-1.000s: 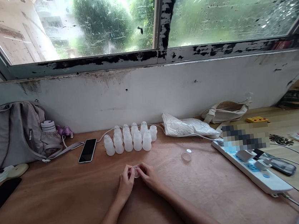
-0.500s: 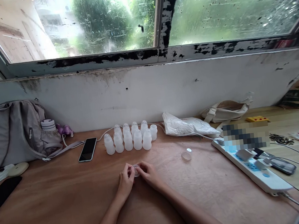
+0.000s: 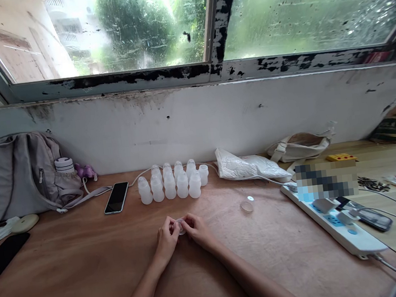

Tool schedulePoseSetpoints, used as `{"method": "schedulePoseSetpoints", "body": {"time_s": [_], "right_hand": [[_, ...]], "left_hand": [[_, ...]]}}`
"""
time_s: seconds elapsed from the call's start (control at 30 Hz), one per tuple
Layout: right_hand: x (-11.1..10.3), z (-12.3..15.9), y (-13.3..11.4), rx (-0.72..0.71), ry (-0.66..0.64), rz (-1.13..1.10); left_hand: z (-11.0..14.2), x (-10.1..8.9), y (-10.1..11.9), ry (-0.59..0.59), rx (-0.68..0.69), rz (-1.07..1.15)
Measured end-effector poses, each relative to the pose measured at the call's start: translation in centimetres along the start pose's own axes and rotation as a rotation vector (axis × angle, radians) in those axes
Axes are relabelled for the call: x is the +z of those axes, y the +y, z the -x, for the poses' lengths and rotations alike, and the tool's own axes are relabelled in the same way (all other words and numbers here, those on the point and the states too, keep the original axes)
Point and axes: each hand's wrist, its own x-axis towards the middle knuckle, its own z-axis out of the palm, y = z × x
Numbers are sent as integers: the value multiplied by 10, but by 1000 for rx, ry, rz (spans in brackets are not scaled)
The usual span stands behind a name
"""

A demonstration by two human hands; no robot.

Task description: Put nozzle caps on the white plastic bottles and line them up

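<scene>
My left hand (image 3: 168, 240) and my right hand (image 3: 197, 230) meet at the middle of the wooden table (image 3: 91, 275). Both pinch a small clear round piece (image 3: 180, 226) between their fingertips, just above the table top. Behind them stand several small white plastic bottles (image 3: 170, 185) in two rows. A clear round lid (image 3: 246, 206) and a tiny clear cap (image 3: 250, 199) lie on the table to the right of my hands.
A black phone (image 3: 117, 197) lies left of the bottles. A grey backpack (image 3: 22, 175) leans on the wall at far left. A white plastic bag (image 3: 246, 167), a beige pouch (image 3: 300, 146) and a white power strip (image 3: 339, 227) lie to the right.
</scene>
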Motion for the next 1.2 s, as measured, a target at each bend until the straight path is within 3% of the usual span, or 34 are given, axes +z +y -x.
{"method": "schedulePoseSetpoints", "body": {"time_s": [0.6, 0.93, 1.2], "right_hand": [[1, -1, 4, -45, 19, 97], [-1, 3, -11, -152, 50, 195], [1, 2, -7, -170, 66, 230]], "left_hand": [[1, 0, 4, 26, -3, -30], [2, -1, 3, 69, 71, -111], [1, 0, 1, 62, 88, -137]]}}
